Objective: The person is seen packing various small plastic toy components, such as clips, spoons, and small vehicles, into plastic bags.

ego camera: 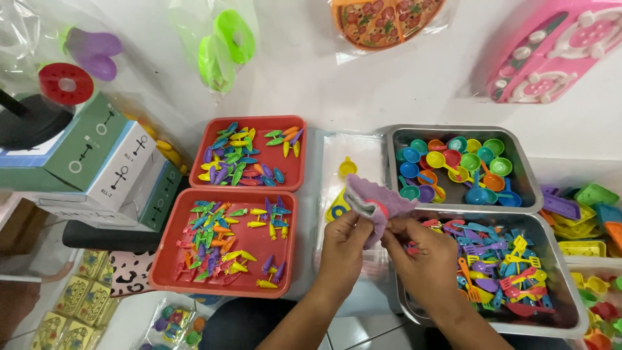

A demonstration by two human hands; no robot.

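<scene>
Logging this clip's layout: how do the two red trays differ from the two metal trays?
The red trays are shallow plastic holding small carrot-like toy pieces; the metal trays are deeper, holding toy pans and utensils. The red trays sit to the left of the hands, the metal to the right. All hold mixed-colour toys.

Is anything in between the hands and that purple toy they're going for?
No. Both the left hand and the right hand already have their fingers on the purple toy, holding it up above the clear plastic bag.
</scene>
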